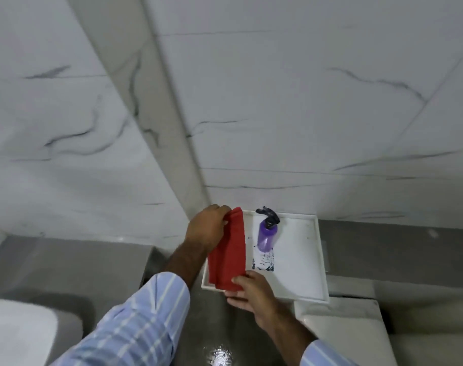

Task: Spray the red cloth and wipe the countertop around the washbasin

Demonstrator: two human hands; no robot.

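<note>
A folded red cloth lies along the left side of a white tray on the grey countertop. My left hand pinches the cloth's far end near the wall. At the tray's front edge my right hand holds the cloth's near end. A purple spray bottle with a black trigger head lies on its side in the tray, just right of the cloth, untouched. The white washbasin shows at the lower left corner.
White marble-look wall tiles rise behind the countertop and meet in a corner above the tray. A white ceramic fixture sits right of the tray's front. A wet shine shows on the grey surface below my hands.
</note>
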